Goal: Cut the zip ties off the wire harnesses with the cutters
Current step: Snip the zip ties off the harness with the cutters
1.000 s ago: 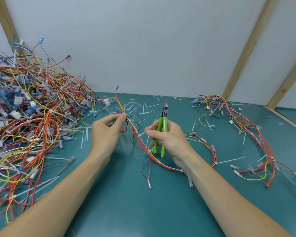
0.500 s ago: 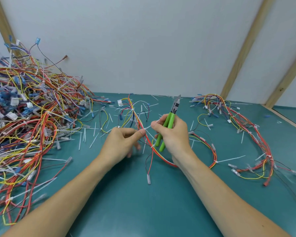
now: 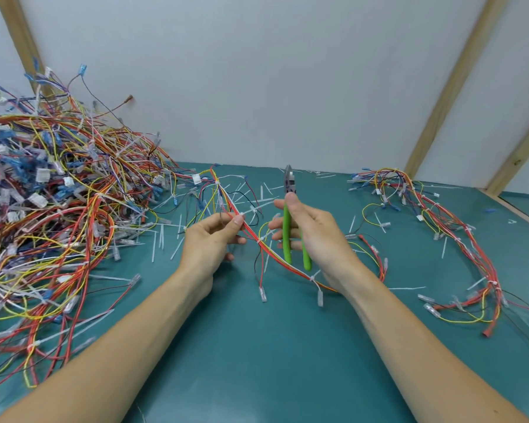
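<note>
Left hand (image 3: 214,239): pinching the harness in work (image 3: 275,254) between thumb and fingertips, just below a white zip tie (image 3: 242,214); bundle lifted slightly off the bench (image 3: 257,361). Grip placed there probably to tension the wires and present the tie clear of the insulation.

Right hand (image 3: 312,236): curled round the green handles of the cutters (image 3: 289,221); tool upright, steel nose pointing toward the far edge, well above the wires. Handles spread apart at the lower ends, so blades likely parted; blade gap itself too small to confirm. Nose not touching any tie.

Harness in work: red, orange and yellow bundle running diagonally from bench centre toward the right forearm, passing between the two hands. More ties visible along it, one between the hands (image 3: 259,240) and one near the right wrist (image 3: 312,279). Judged: several cuts outstanding on this piece.

Large tangled pile of harnesses (image 3: 52,215) along the left edge, reaching the far left corner. Single looped harness (image 3: 458,239) laid out toward the right edge, apart from the pile. Which is the done stock and which the waiting stock: cannot tell.

Cut tie scraps (image 3: 161,239) scattered over the middle and far side of the bench.

Step in hand, judged: positioning before a cut. Risk: nicking a wire if blades close beside the tie rather than on it.
</note>
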Demonstrator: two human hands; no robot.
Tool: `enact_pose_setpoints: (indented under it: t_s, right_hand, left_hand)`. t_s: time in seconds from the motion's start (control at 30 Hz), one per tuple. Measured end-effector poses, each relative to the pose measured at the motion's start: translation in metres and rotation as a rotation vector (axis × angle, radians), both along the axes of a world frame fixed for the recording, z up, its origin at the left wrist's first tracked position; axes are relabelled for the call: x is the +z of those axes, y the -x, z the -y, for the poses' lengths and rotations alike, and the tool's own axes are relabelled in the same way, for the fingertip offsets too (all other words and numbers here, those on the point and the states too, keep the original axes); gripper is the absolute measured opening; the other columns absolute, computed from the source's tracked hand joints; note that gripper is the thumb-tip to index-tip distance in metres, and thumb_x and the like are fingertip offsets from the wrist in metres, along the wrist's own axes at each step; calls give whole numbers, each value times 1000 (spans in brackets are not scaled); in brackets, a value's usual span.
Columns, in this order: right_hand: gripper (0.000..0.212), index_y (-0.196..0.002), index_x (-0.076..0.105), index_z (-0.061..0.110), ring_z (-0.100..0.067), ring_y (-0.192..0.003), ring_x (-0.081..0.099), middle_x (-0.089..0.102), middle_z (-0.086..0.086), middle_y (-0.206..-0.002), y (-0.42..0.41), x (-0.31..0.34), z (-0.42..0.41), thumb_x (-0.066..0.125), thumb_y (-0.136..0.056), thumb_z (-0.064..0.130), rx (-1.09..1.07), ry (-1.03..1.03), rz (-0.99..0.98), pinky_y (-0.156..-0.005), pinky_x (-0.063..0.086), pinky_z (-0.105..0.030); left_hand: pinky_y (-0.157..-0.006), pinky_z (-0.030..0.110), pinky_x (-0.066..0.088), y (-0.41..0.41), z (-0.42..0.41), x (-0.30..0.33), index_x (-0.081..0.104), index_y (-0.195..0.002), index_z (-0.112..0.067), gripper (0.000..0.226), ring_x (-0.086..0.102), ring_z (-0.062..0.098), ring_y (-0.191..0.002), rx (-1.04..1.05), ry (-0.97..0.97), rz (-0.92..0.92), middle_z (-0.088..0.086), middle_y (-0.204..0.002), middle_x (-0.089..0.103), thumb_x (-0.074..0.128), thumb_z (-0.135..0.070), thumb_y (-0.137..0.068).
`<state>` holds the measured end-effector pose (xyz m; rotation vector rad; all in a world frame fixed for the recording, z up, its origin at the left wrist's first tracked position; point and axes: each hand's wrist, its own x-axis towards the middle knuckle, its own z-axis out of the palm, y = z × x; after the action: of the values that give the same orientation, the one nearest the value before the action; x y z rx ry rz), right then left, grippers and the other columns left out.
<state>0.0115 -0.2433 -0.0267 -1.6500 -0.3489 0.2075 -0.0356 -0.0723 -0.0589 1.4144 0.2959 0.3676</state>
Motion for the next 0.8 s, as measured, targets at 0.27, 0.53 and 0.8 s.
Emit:
enact_pose_setpoints:
  t_s: [0.27, 0.53, 0.8]
  right_hand:
    - [46, -102, 76, 15, -14, -63, 67, 76, -2, -83, 3, 3, 1, 43, -108, 47, 79, 201, -94, -62, 55, -27]
    - [42, -87, 76, 14, -15, -68, 69, 77, -2, -81, 2, -3, 0, 48, -83, 45, -41, 230, 57, -72, 58, -43]
    - [24, -101, 76, 16, -8, -77, 70, 80, 3, -94, 0, 5, 1, 61, -103, 34, -97, -53, 172, -75, 58, -27]
  left_hand:
    - [-53, 18, 34, -1, 0, -3, 66, -91, -22, 6, 51, 4, -60, -63, 64, 13, -10, -80, 64, 67, -26, -95]
    - [-53, 21, 35, -3, -4, -1, 70, -90, -18, 12, 58, 7, -61, -15, 126, -13, -6, -85, 70, 73, -30, -90]
    - [-48, 18, 40, -1, -4, 0, 71, -86, -17, 15, 66, 7, -63, 40, 130, -34, -5, -83, 74, 76, -32, -88]
